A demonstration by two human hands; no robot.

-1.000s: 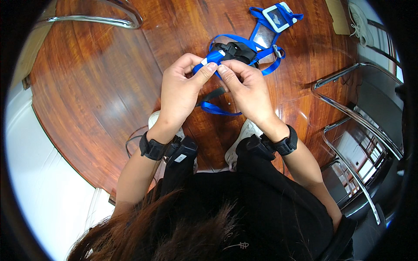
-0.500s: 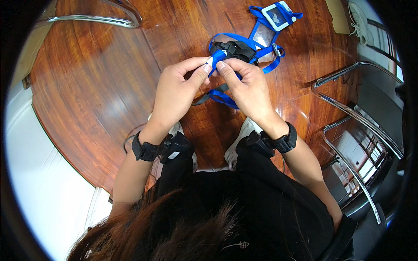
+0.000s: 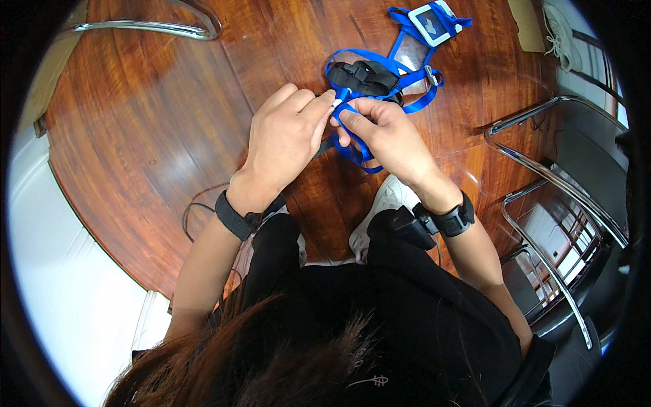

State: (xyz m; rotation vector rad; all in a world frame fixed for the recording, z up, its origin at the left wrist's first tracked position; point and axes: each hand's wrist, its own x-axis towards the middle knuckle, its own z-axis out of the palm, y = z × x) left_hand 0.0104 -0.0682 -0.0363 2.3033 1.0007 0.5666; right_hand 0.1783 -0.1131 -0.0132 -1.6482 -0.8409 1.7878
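My left hand is closed in a pinch at a blue lanyard strap, its fingertips by a small white bit on the band. Thumb and curled fingers of my right hand grip the same strap just beside it, and a loop hangs below. Just beyond my fingers lies a bundle of black webbing straps, ringed by more blue band. A white-framed badge holder with blue ribbon across it rests farther off to the right. My left fingertips are partly hidden by the hand itself.
Beneath everything is a glossy brown wood-look floor. Chrome-framed black chairs stand on the right, and another chrome chair leg at the far left. My white shoe is below my hands. A thin black cable lies at left.
My left hand has rolled over so its back faces up, with the fingers pinched at the band. My right hand has shifted slightly down and right, keeping its grip.
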